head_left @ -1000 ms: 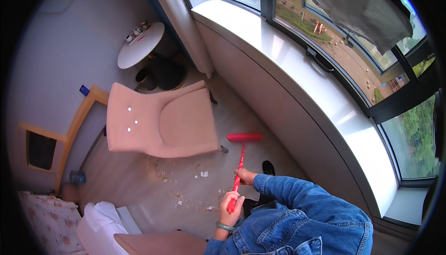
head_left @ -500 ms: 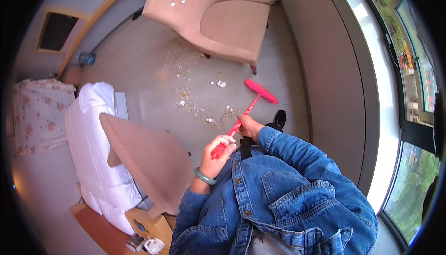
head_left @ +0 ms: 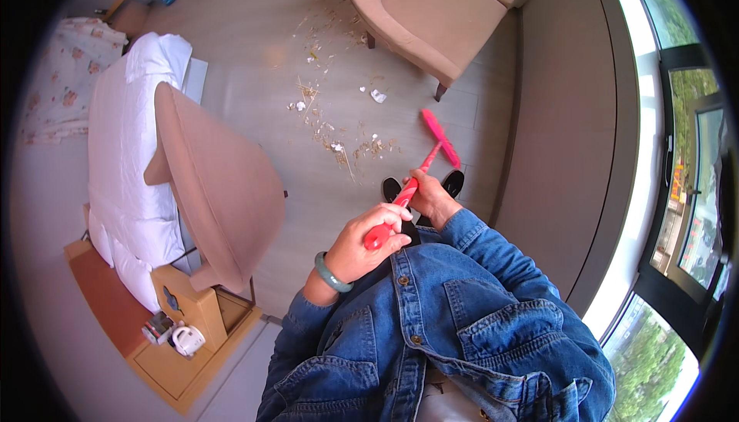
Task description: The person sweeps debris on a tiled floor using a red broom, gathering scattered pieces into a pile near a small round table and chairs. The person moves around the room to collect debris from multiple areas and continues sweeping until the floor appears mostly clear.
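Both hands grip a broom point(head_left: 409, 192) with a red-and-pink striped handle and a bright pink head point(head_left: 441, 137). My left hand point(head_left: 362, 241), with a green bangle at its wrist, closes round the handle near its red end. Farther down the handle, my right hand point(head_left: 433, 197) is wrapped round it. The broom head rests on the floor ahead, just beyond my black shoes. To its left lie scattered straw-like debris point(head_left: 339, 145) and crumpled white scraps point(head_left: 377, 96).
A beige armchair point(head_left: 439, 14) stands ahead; another beige chair point(head_left: 212, 183) is at the left. Beyond it are a bed with white bedding point(head_left: 127, 160) and a wooden nightstand point(head_left: 185, 364) bearing a white mug point(head_left: 187, 339). A grey wall panel point(head_left: 566, 114) and windows run along the right.
The view has shifted, so the room sits differently in it. The broom head has swung a little and is more upright in the picture. Both hands keep hold of the handle.
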`<state>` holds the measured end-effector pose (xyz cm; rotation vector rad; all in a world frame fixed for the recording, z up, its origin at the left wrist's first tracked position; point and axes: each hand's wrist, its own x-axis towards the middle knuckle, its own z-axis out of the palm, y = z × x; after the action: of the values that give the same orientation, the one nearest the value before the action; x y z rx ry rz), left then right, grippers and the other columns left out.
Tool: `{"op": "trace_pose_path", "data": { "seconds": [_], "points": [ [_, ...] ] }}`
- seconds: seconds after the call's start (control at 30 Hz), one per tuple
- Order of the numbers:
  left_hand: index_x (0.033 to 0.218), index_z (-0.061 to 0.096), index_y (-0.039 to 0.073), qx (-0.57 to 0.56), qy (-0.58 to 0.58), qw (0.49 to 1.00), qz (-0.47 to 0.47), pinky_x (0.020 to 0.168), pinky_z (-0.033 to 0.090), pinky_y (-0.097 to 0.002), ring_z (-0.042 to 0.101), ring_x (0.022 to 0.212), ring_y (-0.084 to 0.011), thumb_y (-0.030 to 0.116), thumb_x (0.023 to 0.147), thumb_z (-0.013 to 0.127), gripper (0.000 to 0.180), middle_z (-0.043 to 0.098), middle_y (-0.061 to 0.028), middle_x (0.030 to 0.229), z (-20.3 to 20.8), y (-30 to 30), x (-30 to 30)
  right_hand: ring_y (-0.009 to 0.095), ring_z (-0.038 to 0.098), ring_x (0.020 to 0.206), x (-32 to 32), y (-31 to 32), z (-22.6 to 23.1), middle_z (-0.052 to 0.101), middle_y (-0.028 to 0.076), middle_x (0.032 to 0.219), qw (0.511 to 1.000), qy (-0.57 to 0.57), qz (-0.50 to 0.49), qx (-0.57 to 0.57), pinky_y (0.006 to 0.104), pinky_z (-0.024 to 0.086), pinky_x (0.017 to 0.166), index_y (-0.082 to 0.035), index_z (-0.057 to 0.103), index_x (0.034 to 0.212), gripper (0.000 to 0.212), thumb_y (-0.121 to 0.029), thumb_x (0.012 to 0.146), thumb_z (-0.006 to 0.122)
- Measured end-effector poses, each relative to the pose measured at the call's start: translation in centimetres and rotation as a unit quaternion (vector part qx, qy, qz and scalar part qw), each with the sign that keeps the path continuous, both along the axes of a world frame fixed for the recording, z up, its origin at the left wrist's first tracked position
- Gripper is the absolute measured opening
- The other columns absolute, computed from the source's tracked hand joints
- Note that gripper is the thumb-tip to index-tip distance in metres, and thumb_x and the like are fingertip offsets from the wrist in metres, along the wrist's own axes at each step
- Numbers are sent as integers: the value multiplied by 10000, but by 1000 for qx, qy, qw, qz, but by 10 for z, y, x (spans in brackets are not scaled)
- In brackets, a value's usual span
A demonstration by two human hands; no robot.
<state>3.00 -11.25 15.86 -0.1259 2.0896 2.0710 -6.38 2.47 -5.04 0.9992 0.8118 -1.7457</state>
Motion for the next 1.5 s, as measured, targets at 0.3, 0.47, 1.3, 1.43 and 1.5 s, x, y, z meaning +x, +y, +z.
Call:
{"op": "trace_pose_path", "data": {
  "seconds": [0.3, 0.47, 1.3, 1.43, 1.5],
  "points": [
    [817, 555, -15, -16, -42, 986, 158, 736, 474, -267, 577, 779, -133, -5, 862, 662, 116, 620, -64, 850, -39, -10, 22, 216, 549, 698, 9, -31, -64, 526, 57, 752, 988, 1, 156, 1, 398, 471, 629, -111, 465, 892, 140, -240, 943, 455],
    [819, 537, 2, -111, 4, 985, 134, 680, 484, -284, 597, 721, -198, -5, 824, 699, 162, 620, -89, 823, -13, -32, 26, 230, 542, 735, 14, -82, -46, 545, 74, 781, 986, -4, 151, -72, 410, 462, 662, -79, 453, 944, 177, -251, 942, 494],
    [831, 514, 26, -77, 123, 963, 227, 709, 495, -295, 616, 772, -202, 6, 826, 695, 182, 637, -82, 959, -54, -54, -59, 194, 517, 613, -133, -125, -40, 530, 79, 734, 983, 103, 148, 29, 355, 463, 576, -57, 448, 934, 154, -189, 935, 528],
    [858, 537, 23, 13, 39, 961, 274, 654, 487, -263, 590, 712, -136, 41, 884, 651, 118, 631, -57, 970, -79, -55, -102, 198, 516, 623, -175, -130, -71, 520, 77, 740, 971, 77, 190, 122, 362, 451, 577, -62, 457, 935, 153, -193, 922, 535],
    [869, 560, 10, 49, -26, 955, 292, 612, 480, -228, 554, 660, -83, -3, 897, 605, 55, 621, -38, 990, -81, -56, -118, 204, 563, 708, -188, -132, -80, 537, 38, 769, 959, 54, 254, 113, 399, 457, 641, -121, 494, 954, 137, -251, 917, 511]
  ]
}}
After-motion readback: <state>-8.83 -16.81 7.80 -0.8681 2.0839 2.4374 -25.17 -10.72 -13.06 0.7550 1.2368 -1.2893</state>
